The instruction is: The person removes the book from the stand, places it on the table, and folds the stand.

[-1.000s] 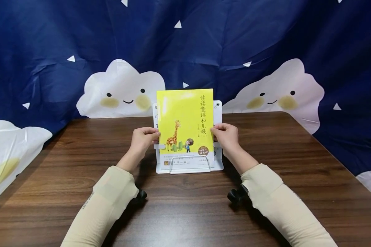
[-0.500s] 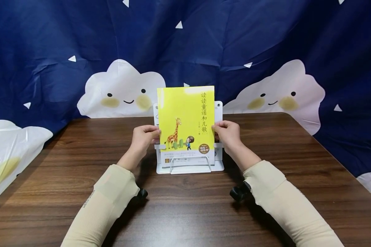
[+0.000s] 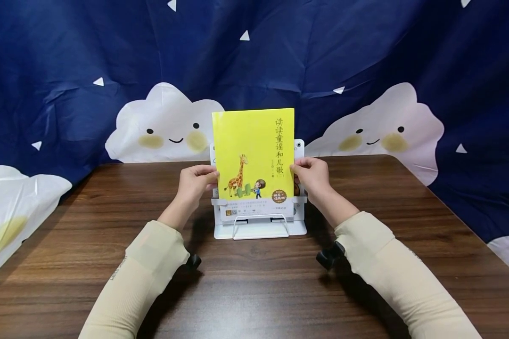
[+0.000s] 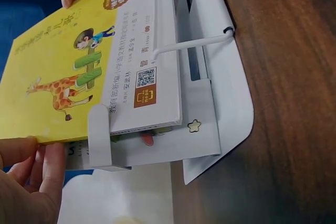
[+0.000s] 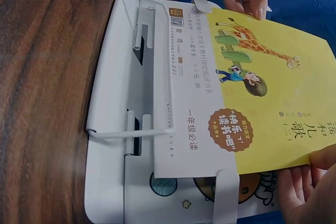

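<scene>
A yellow book (image 3: pixel 254 150) with a giraffe and a child on its cover stands in front of a white book stand (image 3: pixel 260 230). My left hand (image 3: pixel 195 183) pinches its left edge, thumb on the cover and fingers behind. On the opposite edge my right hand (image 3: pixel 314 181) pinches it the same way. The book's lower edge is above the stand's base ledge, still behind the white wire bar (image 5: pixel 131 133). White side clips (image 4: pixel 100 137) of the stand overlap the book's lower sides. Printed pictures on the stand's back panel (image 5: pixel 163 184) show past the book.
The stand rests on a brown wooden table (image 3: pixel 254 282). Behind it hangs a dark blue cloth (image 3: pixel 271 56) printed with white smiling clouds (image 3: pixel 165 125) and triangles. Black wrist devices (image 3: pixel 331 254) sit under both cream sleeves (image 3: pixel 152 263).
Both hands have raised the book, so its lower edge has come up from the stand's ledge and more of the ledge shows below it. The stand stays in place.
</scene>
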A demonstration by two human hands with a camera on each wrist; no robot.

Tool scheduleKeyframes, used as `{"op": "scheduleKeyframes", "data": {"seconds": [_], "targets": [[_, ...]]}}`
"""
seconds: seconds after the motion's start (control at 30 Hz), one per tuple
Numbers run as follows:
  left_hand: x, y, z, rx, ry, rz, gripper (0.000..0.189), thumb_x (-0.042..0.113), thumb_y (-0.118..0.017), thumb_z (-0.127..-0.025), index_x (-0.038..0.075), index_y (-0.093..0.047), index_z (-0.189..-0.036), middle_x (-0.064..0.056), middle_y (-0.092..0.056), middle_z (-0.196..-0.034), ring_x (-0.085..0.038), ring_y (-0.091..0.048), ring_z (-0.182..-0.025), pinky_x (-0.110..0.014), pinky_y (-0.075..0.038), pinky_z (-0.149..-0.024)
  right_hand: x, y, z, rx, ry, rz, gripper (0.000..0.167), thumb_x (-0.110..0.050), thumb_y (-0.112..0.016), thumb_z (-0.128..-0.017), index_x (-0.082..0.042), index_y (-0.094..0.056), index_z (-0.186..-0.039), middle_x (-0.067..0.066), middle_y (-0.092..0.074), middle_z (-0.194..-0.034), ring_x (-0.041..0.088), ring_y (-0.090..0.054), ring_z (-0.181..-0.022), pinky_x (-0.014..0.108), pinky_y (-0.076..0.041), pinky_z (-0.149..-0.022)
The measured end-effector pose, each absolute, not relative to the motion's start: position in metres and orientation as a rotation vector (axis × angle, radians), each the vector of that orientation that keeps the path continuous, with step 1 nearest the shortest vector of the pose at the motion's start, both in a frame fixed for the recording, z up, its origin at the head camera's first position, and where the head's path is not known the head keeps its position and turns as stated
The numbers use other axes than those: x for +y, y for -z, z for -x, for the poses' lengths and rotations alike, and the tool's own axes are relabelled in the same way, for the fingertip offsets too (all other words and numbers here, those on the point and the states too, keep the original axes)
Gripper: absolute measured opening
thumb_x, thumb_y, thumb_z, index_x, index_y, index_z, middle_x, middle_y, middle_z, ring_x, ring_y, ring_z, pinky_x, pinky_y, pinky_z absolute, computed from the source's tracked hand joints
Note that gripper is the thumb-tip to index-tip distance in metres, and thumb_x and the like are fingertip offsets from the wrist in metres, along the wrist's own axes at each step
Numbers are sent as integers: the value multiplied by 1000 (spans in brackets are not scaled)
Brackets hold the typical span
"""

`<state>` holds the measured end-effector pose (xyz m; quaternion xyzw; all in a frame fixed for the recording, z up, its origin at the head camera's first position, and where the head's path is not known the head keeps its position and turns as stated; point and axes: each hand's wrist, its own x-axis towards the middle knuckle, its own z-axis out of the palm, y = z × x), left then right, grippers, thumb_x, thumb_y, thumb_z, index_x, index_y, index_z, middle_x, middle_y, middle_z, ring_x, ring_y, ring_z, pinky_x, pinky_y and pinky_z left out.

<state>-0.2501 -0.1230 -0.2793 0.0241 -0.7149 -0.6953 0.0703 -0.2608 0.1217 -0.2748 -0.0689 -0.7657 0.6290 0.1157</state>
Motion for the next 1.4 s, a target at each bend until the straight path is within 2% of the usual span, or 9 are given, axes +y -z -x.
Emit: {"op": "scheduleKeyframes", "data": {"seconds": [0.27, 0.4, 0.53, 0.7, 0.8, 1.03, 1.1, 1.2, 1.4], "targets": [[-121, 274, 249, -2111, 2129, -25, 22, -2, -59, -79, -12, -58, -98, -12, -58, -84, -15, -58, -65, -34, -48, -72, 123, 270, 265, -2245, -1787, 197, 13, -4, -58, -81, 6, -56, -88, 11, -49, -81, 17, -47, -67, 29, -47, -64], [-121, 269, 248, -2103, 2134, -30, 22, -1, -60, -79, -12, -58, -98, -14, -57, -88, -17, -58, -67, -33, -48, -73, 133, 286, 287, -2157, -1851, 126, 8, -4, -63, -77, 1, -58, -81, 10, -50, -76, 17, -49, -66, 28, -48, -57], [-120, 267, 253, -2085, 2131, -49, 21, -1, -60, -79, -12, -59, -96, -18, -57, -92, -22, -59, -72, -33, -48, -73, 127, 270, 275, -2169, -1800, 109, 6, -2, -60, -78, 1, -56, -80, 10, -49, -76, 16, -48, -67, 30, -49, -61], [-136, 293, 292, -2008, 2209, -4, 20, 4, -66, -75, -5, -64, -93, -16, -60, -92, -27, -59, -77, -32, -49, -70, 118, 246, 257, -2211, -1727, 78, 8, -2, -56, -81, 6, -54, -83, 7, -47, -74, 12, -45, -66, 28, -48, -64], [-153, 333, 344, -1947, 2245, 50, 23, 11, -70, -71, 1, -66, -92, -14, -60, -93, -26, -60, -78, -33, -49, -69, 118, 242, 259, -2207, -1722, 58, 8, -2, -56, -81, 6, -55, -84, 7, -47, -74, 11, -45, -66, 29, -48, -65], [-137, 280, 292, -1940, 2271, 20, 21, 0, -66, -73, -6, -63, -93, -15, -59, -90, -23, -60, -72, -30, -50, -68, 137, 272, 308, -2101, -1838, -47, 8, -7, -62, -79, 0, -59, -79, 8, -50, -72, 15, -49, -66, 26, -49, -59], [-144, 291, 308, -1899, 2313, 41, 21, 2, -70, -70, -2, -66, -90, -13, -60, -89, -23, -61, -71, -30, -50, -66, 136, 269, 308, -2112, -1794, -49, 10, -9, -62, -79, 1, -58, -80, 8, -50, -72, 14, -49, -66, 25, -48, -59], [-149, 298, 322, -1862, 2335, 81, 21, 5, -72, -69, 0, -67, -89, -11, -61, -87, -21, -61, -69, -29, -50, -63, 120, 236, 269, -2175, -1706, -1, 10, -4, -59, -80, 5, -56, -82, 8, -49, -72, 14, -48, -66, 26, -48, -61], [-128, 243, 262, -1945, 2211, -7, 18, -1, -63, -76, -8, -62, -92, -13, -59, -87, -18, -60, -69, -29, -49, -70, 116, 220, 259, -2168, -1694, -44, 6, -1, -56, -81, 5, -55, -80, 5, -46, -68, 9, -45, -62, 26, -48, -65]]}}
